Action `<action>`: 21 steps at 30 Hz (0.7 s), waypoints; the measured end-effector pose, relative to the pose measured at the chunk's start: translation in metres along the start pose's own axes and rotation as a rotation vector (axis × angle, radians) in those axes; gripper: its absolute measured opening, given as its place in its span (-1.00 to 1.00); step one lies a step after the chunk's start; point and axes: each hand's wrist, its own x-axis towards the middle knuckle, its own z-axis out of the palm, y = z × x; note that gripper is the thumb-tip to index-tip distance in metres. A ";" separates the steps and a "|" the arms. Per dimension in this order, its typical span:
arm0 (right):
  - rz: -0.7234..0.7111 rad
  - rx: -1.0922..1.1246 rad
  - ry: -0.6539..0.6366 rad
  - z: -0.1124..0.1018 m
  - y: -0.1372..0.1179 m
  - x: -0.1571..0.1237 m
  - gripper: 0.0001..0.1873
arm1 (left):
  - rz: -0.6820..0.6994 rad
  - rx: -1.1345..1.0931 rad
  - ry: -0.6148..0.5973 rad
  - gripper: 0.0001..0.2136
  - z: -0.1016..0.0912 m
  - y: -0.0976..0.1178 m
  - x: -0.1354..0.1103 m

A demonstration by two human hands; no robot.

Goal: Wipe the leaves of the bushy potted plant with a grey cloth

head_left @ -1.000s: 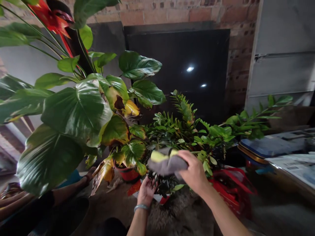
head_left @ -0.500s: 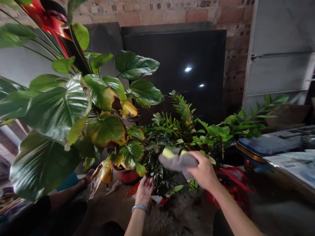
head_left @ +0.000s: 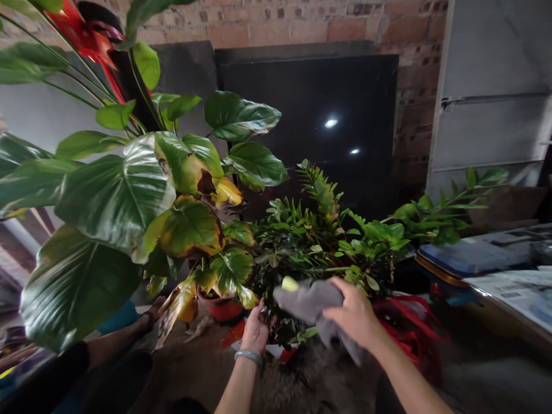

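Note:
My right hand (head_left: 357, 313) grips a bunched grey cloth (head_left: 308, 302) with a yellow patch showing at its far end. The cloth is over the dark small-leaved plant (head_left: 287, 328), covering some of its leaves. On the plant's left side, my left hand (head_left: 256, 330) reaches up with palm turned inward and fingers apart, cupped at the leaves; some fingertips are partly hidden by them. A grey-green bangle (head_left: 249, 356) circles my left wrist. Just beyond that hand is a reddish pot (head_left: 222, 309) beneath a large-leaved plant (head_left: 116, 190) with some yellowed, browned leaves.
More green plants (head_left: 321, 198) stand behind, before a dark panel (head_left: 302, 103) and brick wall (head_left: 267, 29). A red plastic bag (head_left: 409, 328) lies at right, beside a table with newspaper (head_left: 517, 293). Another person's arm or leg (head_left: 116, 333) shows at lower left.
My right hand has moved the grey cloth slightly down, and more of the cloth now hangs below the hand. My left hand has shifted slightly right and up into the leaves.

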 end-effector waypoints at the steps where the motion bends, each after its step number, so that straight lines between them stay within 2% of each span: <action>1: -0.005 -0.006 0.117 -0.006 -0.005 0.016 -0.71 | 0.003 0.002 0.009 -0.84 0.000 0.000 -0.001; 3: 0.030 -0.086 0.278 -0.008 -0.011 0.044 -0.63 | -0.030 0.024 0.007 -0.88 -0.001 -0.002 -0.002; 4: 0.060 -0.134 0.288 -0.003 -0.011 0.052 -0.62 | -0.053 0.037 0.007 -0.90 -0.001 -0.003 -0.002; 6: 0.114 -0.213 0.203 0.015 -0.007 0.051 -0.64 | -0.092 0.051 0.017 -0.90 -0.003 -0.005 0.000; 8: 0.132 -0.244 0.086 0.033 0.000 0.029 -0.68 | -0.116 0.057 0.031 -0.89 -0.006 -0.007 0.004; 10: 0.116 -0.243 -0.053 0.043 0.004 0.001 -0.69 | -0.138 0.060 0.032 -0.89 -0.009 -0.008 0.009; 12: 0.064 -0.199 -0.197 0.039 0.003 -0.016 -0.71 | -0.165 0.049 0.003 -0.90 -0.012 -0.007 0.012; 14: -0.016 -0.108 -0.230 0.023 -0.004 -0.013 -0.72 | -0.168 0.032 -0.031 -0.91 -0.014 -0.006 0.014; 15: -0.055 -0.067 -0.167 0.014 -0.008 -0.003 -0.71 | -0.161 0.026 -0.042 -0.91 -0.015 -0.006 0.014; 17: -0.088 -0.054 0.062 -0.001 -0.015 0.026 -0.68 | -0.135 0.024 -0.043 -0.88 -0.015 -0.005 0.013; 19: -0.031 -0.139 0.252 -0.004 -0.015 0.053 -0.63 | -0.117 0.027 -0.033 -0.86 -0.013 -0.006 0.012; 21: 0.056 -0.241 0.277 0.006 -0.009 0.062 -0.66 | -0.107 0.032 -0.027 -0.86 -0.011 -0.008 0.011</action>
